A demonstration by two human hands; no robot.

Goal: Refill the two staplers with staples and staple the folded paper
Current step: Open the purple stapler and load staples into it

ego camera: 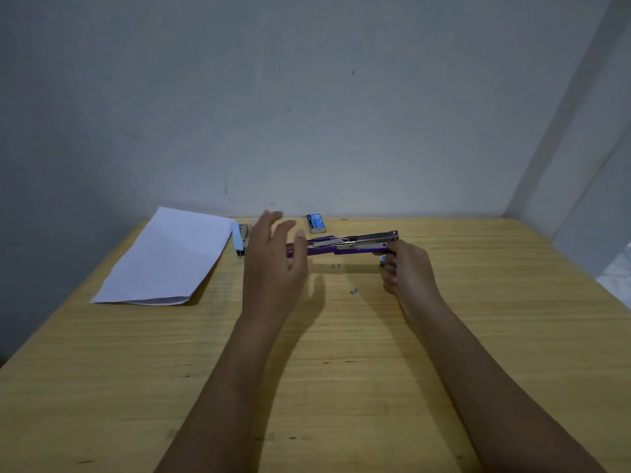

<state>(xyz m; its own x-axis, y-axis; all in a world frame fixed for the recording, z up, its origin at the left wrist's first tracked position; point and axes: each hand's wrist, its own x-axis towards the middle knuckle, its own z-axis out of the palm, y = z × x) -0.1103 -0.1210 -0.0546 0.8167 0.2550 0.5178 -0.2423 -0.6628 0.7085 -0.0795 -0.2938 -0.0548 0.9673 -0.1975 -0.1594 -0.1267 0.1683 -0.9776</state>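
Observation:
A purple stapler with its metal magazine swung open is held above the wooden table. My right hand grips its right end. My left hand hovers at its left end with fingers spread, hiding that end; whether it touches the stapler is unclear. A light blue stapler lies open beside the folded white paper at the back left. A blue staple box rests by the wall. Two small staple pieces lie on the table under the stapler.
A grey wall rises right behind the table's far edge. A small blue item is partly hidden behind my right hand. The table's right edge runs along a white ledge.

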